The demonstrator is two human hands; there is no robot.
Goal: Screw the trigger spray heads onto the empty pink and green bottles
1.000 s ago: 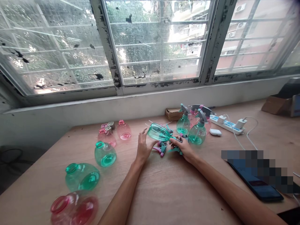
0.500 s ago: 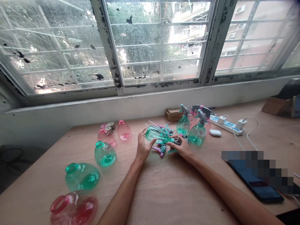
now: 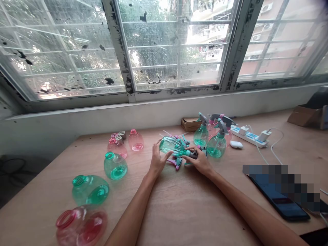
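Holding green bottle (image 3: 170, 145) tilted | left hand (image 3: 158, 160): grip cupping bottle | right hand (image 3: 201, 161): grip closed round spray head (image 3: 194, 155)

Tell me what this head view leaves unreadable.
Head view:
- Grey-and-green plastic spray head: partly covered by the right hand; thread unseen.
- Loose pink, green and grey plastic sprayers: partly behind the clear green plastic bottle; uncountable.
- Rounded clear red plastic bottle: near side cut off by bottom edge.
- Black rectangular phone: partly covered by pixelated blocks.
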